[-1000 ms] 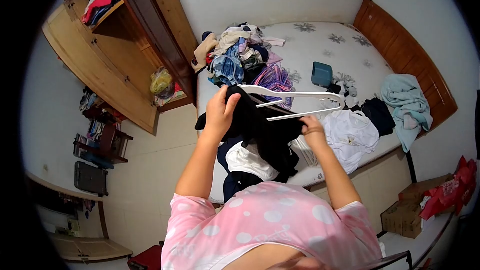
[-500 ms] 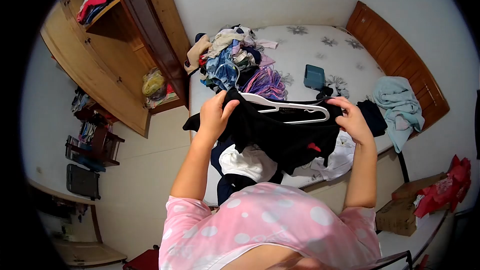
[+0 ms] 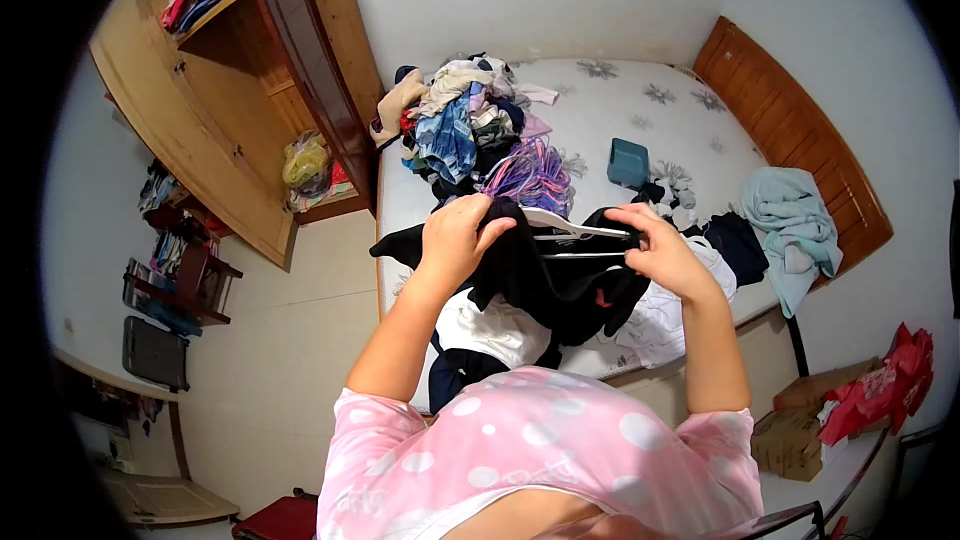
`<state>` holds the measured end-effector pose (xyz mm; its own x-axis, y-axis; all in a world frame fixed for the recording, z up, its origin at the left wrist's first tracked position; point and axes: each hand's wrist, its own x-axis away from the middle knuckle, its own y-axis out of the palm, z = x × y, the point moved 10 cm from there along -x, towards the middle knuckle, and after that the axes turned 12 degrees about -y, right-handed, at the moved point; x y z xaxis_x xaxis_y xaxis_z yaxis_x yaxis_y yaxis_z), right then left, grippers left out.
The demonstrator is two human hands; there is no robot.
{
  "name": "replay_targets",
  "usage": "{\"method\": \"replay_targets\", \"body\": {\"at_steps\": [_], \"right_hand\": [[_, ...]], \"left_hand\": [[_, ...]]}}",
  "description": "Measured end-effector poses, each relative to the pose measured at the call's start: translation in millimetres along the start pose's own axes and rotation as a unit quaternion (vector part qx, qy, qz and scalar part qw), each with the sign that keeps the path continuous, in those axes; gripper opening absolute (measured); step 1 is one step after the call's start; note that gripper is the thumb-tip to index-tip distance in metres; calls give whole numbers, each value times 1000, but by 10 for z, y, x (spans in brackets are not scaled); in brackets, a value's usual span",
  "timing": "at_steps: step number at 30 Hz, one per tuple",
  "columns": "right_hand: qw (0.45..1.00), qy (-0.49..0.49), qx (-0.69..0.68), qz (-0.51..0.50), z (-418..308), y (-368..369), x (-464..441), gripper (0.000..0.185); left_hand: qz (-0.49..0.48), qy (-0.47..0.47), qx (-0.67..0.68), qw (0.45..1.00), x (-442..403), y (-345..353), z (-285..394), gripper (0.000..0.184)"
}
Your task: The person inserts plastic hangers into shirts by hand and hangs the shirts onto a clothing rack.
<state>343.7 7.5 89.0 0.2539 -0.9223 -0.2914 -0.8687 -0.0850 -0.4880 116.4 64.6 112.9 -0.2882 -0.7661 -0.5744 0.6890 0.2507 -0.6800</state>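
A black garment (image 3: 548,285) with a small red mark hangs between my two hands over the near edge of the bed. Inside its neck opening sits a white plastic hanger (image 3: 560,224), partly covered by the cloth. My left hand (image 3: 460,238) is closed on the garment's left shoulder, fingers behind the fabric and thumb in front. At the opposite shoulder my right hand (image 3: 662,252) pinches the cloth near the hanger's end. Beneath the garment lie a bunched white piece of clothing (image 3: 490,330) and, to the right, another white garment (image 3: 672,312).
A heap of clothes (image 3: 450,125) and a bundle of purple-pink hangers (image 3: 530,175) cover the bed's far left. A teal box (image 3: 628,162), folded dark cloth (image 3: 735,245) and a light-blue blanket (image 3: 790,215) lie to the right. An open wardrobe (image 3: 270,80) stands at left.
My right hand has moved left and down, bringing my hands closer together. The garment's neckline now sags and less of the hanger shows. My left hand has shifted slightly right and down.
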Motion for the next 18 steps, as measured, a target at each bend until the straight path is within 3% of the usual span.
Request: {"method": "replay_targets", "body": {"at_steps": [1, 4, 5, 8, 9, 10, 12, 13, 16, 18], "right_hand": [[997, -57, 40, -21, -82, 48, -19, 52], [998, -16, -55, -33, -83, 149, 7, 48], [993, 21, -119, -14, -53, 156, 23, 47], [989, 30, -123, 75, -11, -36, 66, 48], [990, 30, -59, 123, -61, -165, 90, 43], [988, -32, 79, 131, -196, -263, 84, 39], [915, -154, 347, 140, -471, -345, 132, 34], [897, -174, 374, 158, -553, -337, 152, 28], [902, -198, 374, 86, -246, -194, 152, 24], [928, -155, 335, 53, -53, -146, 123, 19]], "left_hand": [[0, -8, 2, 1000, -1, 5, -26, 35], [29, -2, 10, 1000, 1, -31, -60, 36], [44, 4, 14, 999, 2, -53, -64, 36], [42, -16, 17, 999, 5, -42, -144, 36], [41, -24, 21, 999, 4, -45, -171, 36], [40, -31, 24, 998, 6, -49, -197, 36], [40, -40, 32, 998, 2, -57, -220, 36], [40, -42, 37, 998, 3, -62, -227, 36], [24, -43, 44, 998, 3, 8, -254, 36], [17, -40, 40, 998, -10, 60, -255, 36]]}}
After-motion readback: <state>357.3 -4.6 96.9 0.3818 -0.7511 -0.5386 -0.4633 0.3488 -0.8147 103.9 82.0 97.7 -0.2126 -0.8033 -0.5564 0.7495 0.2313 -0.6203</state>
